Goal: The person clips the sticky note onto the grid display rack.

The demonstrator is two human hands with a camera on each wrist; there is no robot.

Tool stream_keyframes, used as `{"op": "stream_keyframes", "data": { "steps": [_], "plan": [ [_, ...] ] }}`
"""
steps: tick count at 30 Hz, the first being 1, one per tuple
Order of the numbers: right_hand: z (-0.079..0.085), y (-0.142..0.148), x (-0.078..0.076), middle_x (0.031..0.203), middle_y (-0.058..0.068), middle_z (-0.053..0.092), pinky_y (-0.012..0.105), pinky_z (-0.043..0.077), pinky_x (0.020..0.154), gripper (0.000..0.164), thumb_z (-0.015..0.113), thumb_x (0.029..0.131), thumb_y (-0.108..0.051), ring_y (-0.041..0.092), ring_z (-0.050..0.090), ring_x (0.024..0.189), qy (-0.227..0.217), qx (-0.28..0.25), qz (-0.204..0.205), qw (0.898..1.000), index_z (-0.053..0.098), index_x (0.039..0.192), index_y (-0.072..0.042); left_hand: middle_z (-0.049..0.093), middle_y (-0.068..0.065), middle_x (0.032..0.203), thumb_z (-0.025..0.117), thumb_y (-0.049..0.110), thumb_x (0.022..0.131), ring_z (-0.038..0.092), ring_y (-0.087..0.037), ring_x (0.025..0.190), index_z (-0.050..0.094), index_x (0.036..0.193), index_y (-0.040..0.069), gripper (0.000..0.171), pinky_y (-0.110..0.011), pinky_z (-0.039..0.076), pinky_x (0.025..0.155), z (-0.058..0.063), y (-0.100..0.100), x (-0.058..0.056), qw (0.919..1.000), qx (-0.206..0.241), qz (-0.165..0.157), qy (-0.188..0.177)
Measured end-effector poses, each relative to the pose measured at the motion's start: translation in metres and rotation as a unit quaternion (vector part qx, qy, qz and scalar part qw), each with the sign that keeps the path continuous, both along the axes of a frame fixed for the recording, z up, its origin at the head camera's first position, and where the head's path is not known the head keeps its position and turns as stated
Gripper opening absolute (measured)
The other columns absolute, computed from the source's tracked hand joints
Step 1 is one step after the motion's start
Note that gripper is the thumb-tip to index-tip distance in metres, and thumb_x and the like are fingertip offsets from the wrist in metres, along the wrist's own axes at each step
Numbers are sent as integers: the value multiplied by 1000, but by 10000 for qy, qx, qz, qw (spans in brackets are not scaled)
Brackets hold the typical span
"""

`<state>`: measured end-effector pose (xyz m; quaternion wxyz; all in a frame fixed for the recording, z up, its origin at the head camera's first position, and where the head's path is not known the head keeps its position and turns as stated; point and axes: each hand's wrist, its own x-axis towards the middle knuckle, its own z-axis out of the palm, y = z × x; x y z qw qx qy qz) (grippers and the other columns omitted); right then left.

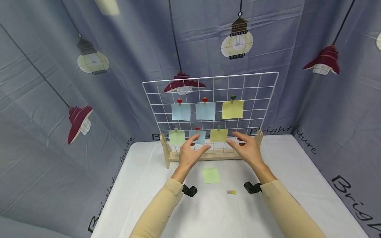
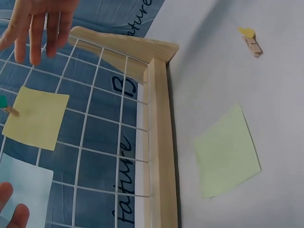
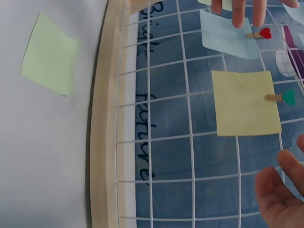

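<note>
A white wire grid [image 1: 212, 77] stands upright in a wooden base [image 1: 205, 156]. My left hand [image 1: 187, 154] is in front of its lower blue note [image 1: 198, 135], fingers apart and holding nothing. Just right of the lower yellow note [image 1: 219, 135] is my right hand [image 1: 249, 149], likewise with nothing in it. A small clothespin with a green heart [image 3: 288, 98] fixes that yellow note to the wires. On the table lie a loose pale green note [image 1: 211, 175] and a clothespin with a yellow end [image 1: 231, 192].
The grid's upper row carries two blue notes [image 1: 181, 112] and a yellow note [image 1: 232, 109], each under a heart clothespin. Lower left hangs a green note [image 1: 177, 137]. Behind the white table [image 1: 143, 185] is a blue-grey curtain [image 1: 125, 109] printed with lamps.
</note>
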<state>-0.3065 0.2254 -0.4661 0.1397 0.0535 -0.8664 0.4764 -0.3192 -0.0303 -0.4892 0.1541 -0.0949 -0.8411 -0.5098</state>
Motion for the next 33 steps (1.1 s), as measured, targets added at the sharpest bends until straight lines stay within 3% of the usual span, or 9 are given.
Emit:
{"op": "stream_keyframes", "data": {
  "steps": [18, 26, 33],
  "plan": [
    [-10, 6, 5, 146, 22, 59, 56, 51, 104, 61, 75, 94, -41, 41, 58, 126, 28, 76, -88, 9999, 61, 143, -8, 69, 2, 133, 81, 62, 79, 62, -37, 120, 66, 137, 26, 70, -47, 50, 90, -22, -13, 5, 9988, 103, 322, -368],
    [-12, 9, 10, 148, 21, 57, 56, 51, 104, 62, 75, 94, -41, 41, 58, 128, -63, 97, -150, 9998, 60, 144, -8, 69, -6, 134, 81, 59, 81, 62, -37, 114, 67, 136, 21, 68, -48, 51, 89, -27, -11, 5, 9993, 200, 180, -276],
    [-20, 12, 15, 149, 21, 56, 56, 52, 102, 62, 75, 94, -43, 42, 59, 128, -186, 102, -206, 9996, 60, 145, -11, 71, -1, 129, 84, 51, 81, 63, -40, 116, 68, 134, 21, 63, -47, 51, 90, -33, -11, 7, 9986, 211, 277, -411]
  ]
}}
